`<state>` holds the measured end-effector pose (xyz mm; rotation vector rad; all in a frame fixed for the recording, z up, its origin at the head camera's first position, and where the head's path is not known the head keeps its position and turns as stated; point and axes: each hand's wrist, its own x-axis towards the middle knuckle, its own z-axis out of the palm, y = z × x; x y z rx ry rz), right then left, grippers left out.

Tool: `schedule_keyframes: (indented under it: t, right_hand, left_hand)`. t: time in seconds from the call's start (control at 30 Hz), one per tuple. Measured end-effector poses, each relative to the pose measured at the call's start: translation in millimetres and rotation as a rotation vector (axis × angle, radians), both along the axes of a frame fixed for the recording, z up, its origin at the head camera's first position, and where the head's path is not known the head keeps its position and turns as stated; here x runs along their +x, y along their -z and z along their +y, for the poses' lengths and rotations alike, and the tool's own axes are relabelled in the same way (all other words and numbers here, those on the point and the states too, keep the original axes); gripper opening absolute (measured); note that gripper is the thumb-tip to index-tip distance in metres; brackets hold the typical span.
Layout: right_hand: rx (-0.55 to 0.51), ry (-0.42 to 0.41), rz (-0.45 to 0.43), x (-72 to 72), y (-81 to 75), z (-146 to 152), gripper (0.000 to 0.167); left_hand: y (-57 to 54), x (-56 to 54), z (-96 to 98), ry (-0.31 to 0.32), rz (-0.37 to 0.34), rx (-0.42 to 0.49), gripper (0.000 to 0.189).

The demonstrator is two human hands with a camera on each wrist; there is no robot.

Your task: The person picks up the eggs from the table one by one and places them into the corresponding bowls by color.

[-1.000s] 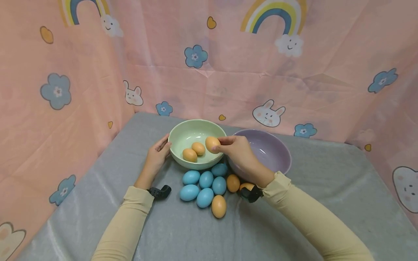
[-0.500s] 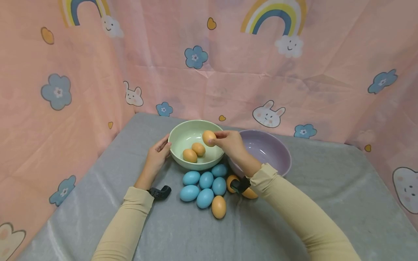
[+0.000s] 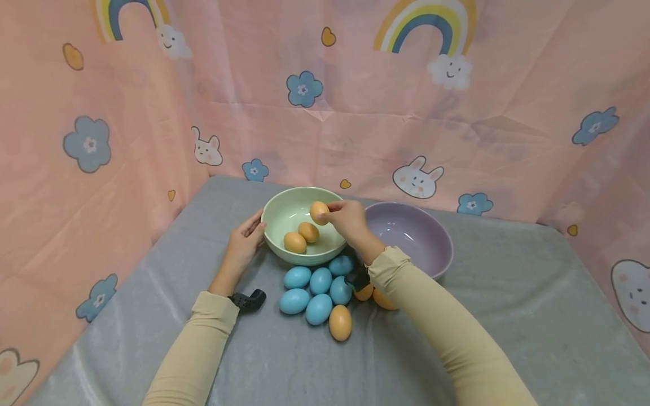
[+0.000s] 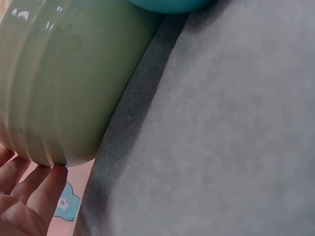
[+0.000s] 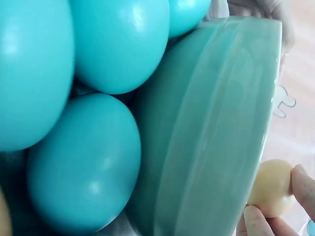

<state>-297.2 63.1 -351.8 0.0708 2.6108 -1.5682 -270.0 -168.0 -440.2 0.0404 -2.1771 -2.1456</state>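
An orange egg is pinched between the thumb and fingers of my right hand, above the inside of the light green bowl. In the right wrist view the pinched egg shows beyond the bowl's rim. Two more orange eggs lie inside the bowl. My left hand rests on the bowl's left side; in the left wrist view its fingertips touch the outer wall. Several blue eggs lie together on the grey cloth in front of the bowl.
A purple bowl stands right of the green one, partly behind my right arm. One orange egg lies nearest me, and other orange eggs are partly covered by the right sleeve. A pink printed curtain surrounds the table.
My right hand has moved left and slightly away from me, carrying the orange egg further over the green bowl. The left hand and the bowls stay in place.
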Motion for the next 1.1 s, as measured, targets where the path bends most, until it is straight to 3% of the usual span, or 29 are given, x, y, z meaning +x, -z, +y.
schedule_keyframes:
  t: [0.4, 0.77, 1.1]
  right_hand:
    - [0.052, 0.042, -0.044, -15.4, 7.9, -11, 0.037]
    - [0.121, 0.075, -0.017, -19.2, 17.1, -17, 0.037]
    - [0.11, 0.058, -0.031, -19.9, 23.5, -19, 0.04]
  left_hand:
    - [2.5, -3.0, 0.6, 0.007, -0.009, 0.005, 0.05]
    - [2.8, -1.5, -1.2, 0.003, -0.001, 0.004, 0.05]
    - [2.4, -1.7, -1.1, 0.006, 0.001, 0.025, 0.05]
